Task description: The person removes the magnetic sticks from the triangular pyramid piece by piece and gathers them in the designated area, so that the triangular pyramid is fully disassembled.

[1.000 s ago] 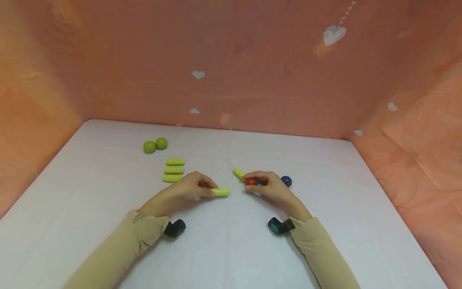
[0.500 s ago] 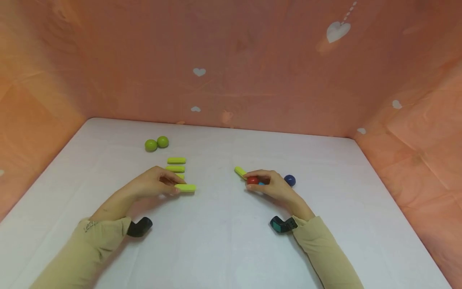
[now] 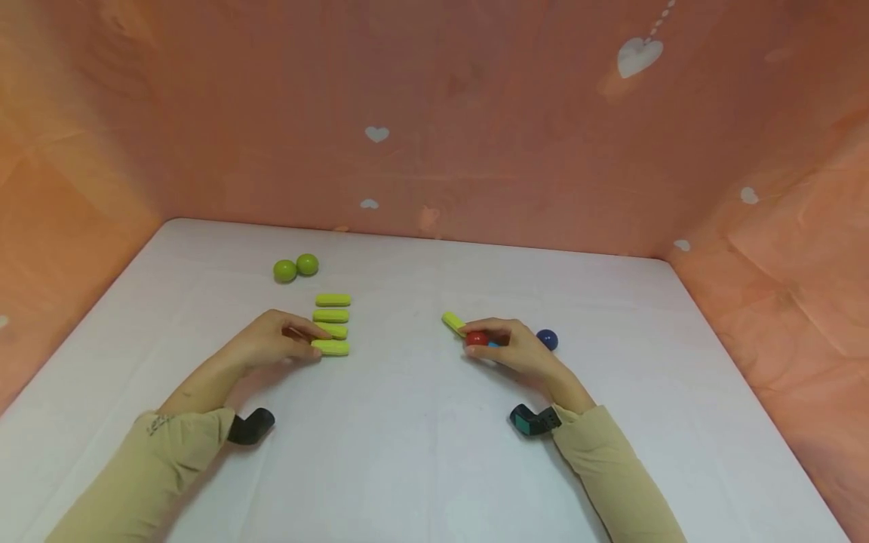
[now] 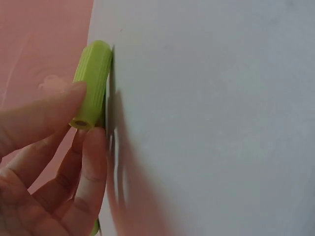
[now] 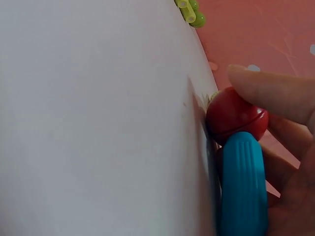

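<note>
My left hand (image 3: 281,339) pinches a lime-green stick (image 3: 330,348) by its left end, low on the white table (image 3: 421,452), just in front of a row of three more green sticks (image 3: 332,315). The left wrist view shows the stick (image 4: 92,83) between thumb and fingers. My right hand (image 3: 505,347) holds a red ball (image 3: 476,338) joined to a teal stick (image 5: 242,182); another green stick (image 3: 452,323) juts out past the fingers toward the upper left.
Two green balls (image 3: 296,268) sit together at the back left. A dark blue ball (image 3: 546,338) lies just right of my right hand. Orange paper walls (image 3: 434,121) with white hearts enclose the table on three sides.
My left hand has carried the green stick leftward from the table's middle to the front of the row of sticks. The right hand has stayed in place.
</note>
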`<state>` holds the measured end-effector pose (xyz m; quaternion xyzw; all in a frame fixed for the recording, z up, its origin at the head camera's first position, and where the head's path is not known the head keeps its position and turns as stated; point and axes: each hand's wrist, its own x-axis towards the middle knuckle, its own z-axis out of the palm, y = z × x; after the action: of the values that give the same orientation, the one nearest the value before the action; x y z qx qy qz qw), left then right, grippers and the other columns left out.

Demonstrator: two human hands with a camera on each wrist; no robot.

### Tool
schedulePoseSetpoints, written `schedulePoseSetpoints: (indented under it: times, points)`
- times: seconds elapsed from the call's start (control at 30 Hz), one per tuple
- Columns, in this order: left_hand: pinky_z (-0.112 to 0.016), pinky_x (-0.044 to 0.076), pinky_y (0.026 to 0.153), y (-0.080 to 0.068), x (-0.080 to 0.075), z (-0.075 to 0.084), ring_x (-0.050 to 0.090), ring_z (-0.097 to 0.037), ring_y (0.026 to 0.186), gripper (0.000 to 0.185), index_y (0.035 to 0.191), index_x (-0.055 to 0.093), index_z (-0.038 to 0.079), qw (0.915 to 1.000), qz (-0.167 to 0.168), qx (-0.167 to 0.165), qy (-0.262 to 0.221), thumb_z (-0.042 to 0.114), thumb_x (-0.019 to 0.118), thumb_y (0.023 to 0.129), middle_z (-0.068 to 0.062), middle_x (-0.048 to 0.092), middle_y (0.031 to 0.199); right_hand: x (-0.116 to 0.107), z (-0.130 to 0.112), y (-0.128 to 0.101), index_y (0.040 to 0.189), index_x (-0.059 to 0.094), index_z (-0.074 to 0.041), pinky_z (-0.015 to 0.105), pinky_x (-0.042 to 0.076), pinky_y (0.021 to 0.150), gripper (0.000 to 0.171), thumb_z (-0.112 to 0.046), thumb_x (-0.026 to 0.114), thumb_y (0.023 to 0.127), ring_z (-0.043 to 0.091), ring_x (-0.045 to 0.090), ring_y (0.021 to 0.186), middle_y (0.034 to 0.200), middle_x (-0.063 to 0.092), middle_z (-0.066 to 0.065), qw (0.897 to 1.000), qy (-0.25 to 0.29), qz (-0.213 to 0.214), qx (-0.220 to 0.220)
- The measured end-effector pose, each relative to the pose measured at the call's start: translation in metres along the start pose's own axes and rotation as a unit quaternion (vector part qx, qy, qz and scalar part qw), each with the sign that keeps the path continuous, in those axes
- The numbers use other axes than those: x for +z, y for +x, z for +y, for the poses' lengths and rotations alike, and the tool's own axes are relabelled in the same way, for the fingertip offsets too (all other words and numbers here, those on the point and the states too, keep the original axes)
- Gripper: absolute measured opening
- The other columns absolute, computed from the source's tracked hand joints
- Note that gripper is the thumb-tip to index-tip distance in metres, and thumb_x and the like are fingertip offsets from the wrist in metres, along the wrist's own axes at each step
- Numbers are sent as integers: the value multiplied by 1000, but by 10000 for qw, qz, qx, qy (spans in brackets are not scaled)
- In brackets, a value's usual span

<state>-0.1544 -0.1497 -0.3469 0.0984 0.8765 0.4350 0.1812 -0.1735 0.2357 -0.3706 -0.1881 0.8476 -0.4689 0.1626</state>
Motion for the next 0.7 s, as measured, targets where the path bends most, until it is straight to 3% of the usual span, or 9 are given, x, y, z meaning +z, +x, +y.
schedulePoseSetpoints:
  times: [0.4,0.7]
  points:
    - [-23,50,69,-2,-2,-1,60,-10,84,36,110,68,-4,9999,106,28,-16,11,76,79,-18,70,106,0,-1,0,121,67,-12,36,42,95,36,-19,72,86,22,53,113,130,60,9,10000,-68,-17,51]
    - [-27,50,69,0,-10,16,61,-10,79,34,111,67,-3,9996,251,95,74,16,71,84,-8,72,96,0,1,0,121,66,-11,35,42,95,34,-18,70,88,21,53,113,129,61,9,9999,-125,-38,-49]
